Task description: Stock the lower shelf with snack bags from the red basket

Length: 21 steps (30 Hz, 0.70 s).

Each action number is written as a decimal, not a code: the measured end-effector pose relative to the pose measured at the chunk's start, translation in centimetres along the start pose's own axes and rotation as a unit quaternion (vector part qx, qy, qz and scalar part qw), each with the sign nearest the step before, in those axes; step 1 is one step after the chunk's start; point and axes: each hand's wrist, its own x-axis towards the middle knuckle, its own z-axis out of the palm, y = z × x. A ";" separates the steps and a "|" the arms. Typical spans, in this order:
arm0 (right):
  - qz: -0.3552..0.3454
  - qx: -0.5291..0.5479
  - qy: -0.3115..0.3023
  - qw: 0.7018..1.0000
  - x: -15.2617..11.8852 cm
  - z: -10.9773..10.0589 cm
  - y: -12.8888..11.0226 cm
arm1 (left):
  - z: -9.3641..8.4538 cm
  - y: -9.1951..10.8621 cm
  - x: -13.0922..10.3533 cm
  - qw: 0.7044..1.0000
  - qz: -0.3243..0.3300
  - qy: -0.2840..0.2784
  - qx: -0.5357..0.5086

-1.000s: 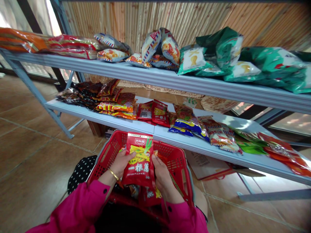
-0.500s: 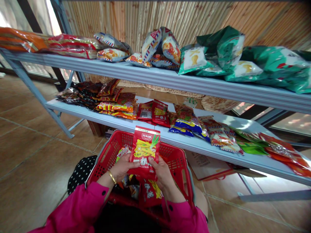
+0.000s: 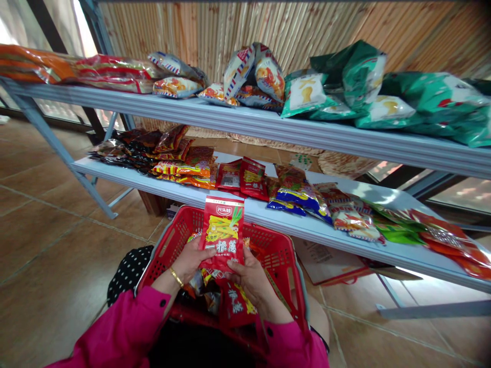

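A red snack packet (image 3: 223, 230) with yellow sticks pictured on it is held upright above the red basket (image 3: 282, 260). My left hand (image 3: 192, 260) grips its lower left side, thumb on the front. At the lower right corner, my right hand (image 3: 249, 273) holds the packet with the thumb near its front edge. Below the hands, another red packet (image 3: 235, 306) lies in the basket among several other snack bags. On the lower shelf, just beyond the basket, lie similar red packets (image 3: 253, 179).
The lower shelf (image 3: 238, 205) carries orange bags (image 3: 184, 167), blue-edged bags (image 3: 293, 191) and green and red bags at the right. Bigger bags line the upper shelf (image 3: 192, 105). A cardboard box (image 3: 326, 263) sits under the shelving.
The held packet has moved slightly left and up, and tilts less. My right hand's fingers have shifted on its lower right edge.
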 end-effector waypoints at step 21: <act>-0.012 0.022 0.041 0.999 0.3 -1.2 -0.1 | -0.6 0.8 -0.4 0.990 -0.053 -0.034 0.123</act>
